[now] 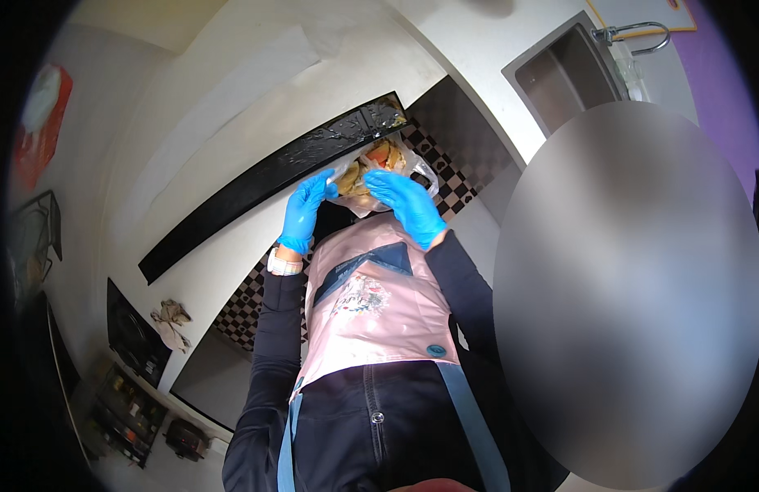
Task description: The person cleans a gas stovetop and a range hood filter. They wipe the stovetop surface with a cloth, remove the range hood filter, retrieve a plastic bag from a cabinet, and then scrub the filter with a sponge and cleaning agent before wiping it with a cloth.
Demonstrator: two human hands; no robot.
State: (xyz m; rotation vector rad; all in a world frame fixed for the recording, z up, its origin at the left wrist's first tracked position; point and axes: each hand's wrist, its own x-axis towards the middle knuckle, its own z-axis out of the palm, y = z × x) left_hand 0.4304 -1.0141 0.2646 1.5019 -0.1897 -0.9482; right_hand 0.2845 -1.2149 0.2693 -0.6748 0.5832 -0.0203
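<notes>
My left hand (pixel 307 208), in a blue disposable glove, pinches the left rim of a clear plastic bag (pixel 360 205). Food scraps (pixel 384 155) fill the bag, with brown, pale and orange-red pieces among them. My right hand (pixel 407 202), gloved in the same blue, lies against the bag's near right side with its fingers straight and close together. Whether those fingers grip the plastic cannot be told. Just beyond the bag runs a long black panel (pixel 281 161) at the counter's front edge. Its right end looks wet and glossy, with bits of food residue (pixel 392 112) there.
The white counter (pixel 367 67) bends right to a grey sink (pixel 558 77) with a chrome faucet (pixel 641 34). A crumpled brown cloth (pixel 172 323) and a black cooktop (pixel 136 332) are at left. Checkered flooring (pixel 441 166) shows below. A large blurred patch covers the right side.
</notes>
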